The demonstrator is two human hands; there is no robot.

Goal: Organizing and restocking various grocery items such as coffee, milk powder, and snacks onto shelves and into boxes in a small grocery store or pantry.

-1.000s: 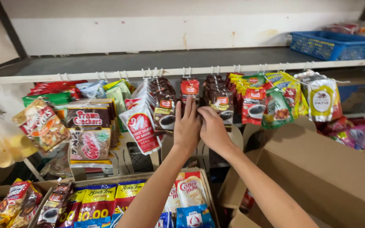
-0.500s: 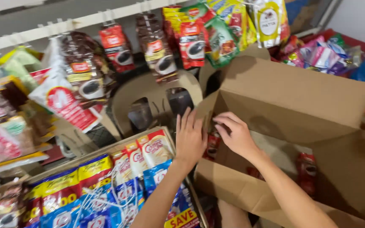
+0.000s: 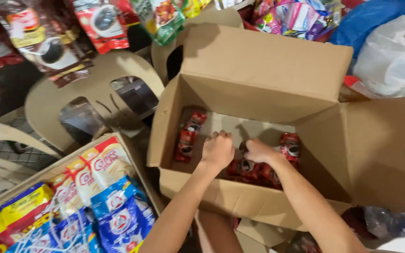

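Both your hands are inside the open cardboard box (image 3: 258, 65), low near its front wall. Your left hand (image 3: 217, 150) is curled closed over the red coffee sachets (image 3: 251, 167); if it grips one, I cannot tell. Your right hand (image 3: 258, 151) is also curled and touches the same sachets. A strip of sachets (image 3: 189, 136) lies by the left wall. The back part of the floor is bare, the flaps stand wide.

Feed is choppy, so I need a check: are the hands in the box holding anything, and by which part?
Both hands, left and right, are closed down among the red coffee sachets inside the cardboard box. Whether either grips one, and where, cannot be told.
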